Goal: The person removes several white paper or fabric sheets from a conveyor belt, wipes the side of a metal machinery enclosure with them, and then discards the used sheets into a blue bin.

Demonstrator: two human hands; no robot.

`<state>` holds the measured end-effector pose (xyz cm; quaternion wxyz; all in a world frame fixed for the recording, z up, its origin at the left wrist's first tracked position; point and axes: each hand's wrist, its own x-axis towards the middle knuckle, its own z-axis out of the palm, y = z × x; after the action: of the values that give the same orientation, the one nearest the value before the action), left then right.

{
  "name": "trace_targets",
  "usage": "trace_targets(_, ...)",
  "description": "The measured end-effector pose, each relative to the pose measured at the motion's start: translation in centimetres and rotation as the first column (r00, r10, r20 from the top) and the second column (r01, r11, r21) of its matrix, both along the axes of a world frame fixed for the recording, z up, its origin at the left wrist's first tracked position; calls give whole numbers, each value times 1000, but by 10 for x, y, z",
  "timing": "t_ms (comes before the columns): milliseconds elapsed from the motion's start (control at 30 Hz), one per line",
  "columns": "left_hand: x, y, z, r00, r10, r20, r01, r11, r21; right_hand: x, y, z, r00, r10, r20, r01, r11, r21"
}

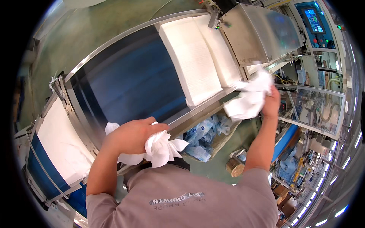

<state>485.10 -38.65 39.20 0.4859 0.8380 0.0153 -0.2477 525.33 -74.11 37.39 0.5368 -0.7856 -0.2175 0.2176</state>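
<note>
Crumpled white tissue paper (pixel 161 148) is bunched in my left hand (pixel 138 135), whose fingers curl round it by the near rail of the conveyor. Out to the right, my right hand (pixel 271 102) grips a loose wad of white tissue sheets (pixel 247 100), slightly blurred, beside the conveyor's near edge. Two long white stacks of tissue (pixel 194 57) lie side by side across the dark blue conveyor belt (pixel 129 79), close to the metal machine housing (pixel 262 34).
Below the near rail hangs a bag of crumpled blue and clear plastic film (pixel 207 133). Another white tissue stack (pixel 64 140) lies on the belt section at the left. At the upper right stands a control screen (pixel 313 19); a brown roll (pixel 235 167) is on the floor.
</note>
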Motion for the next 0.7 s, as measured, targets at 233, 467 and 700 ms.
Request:
trace_targets(233,80,-8,-38,985,-167,48,151,958,244,-56,69,1,731,583,356,-277,729,-625)
trace_targets(467,208,-39,-79,866,-500,6,388,680,622,-27,80,-60,587,800,127,-369,404,-837)
trace_targets(700,236,-44,-98,882,-467,61,367,764,531,-16,61,-66,738,648,188,-400,645,-651)
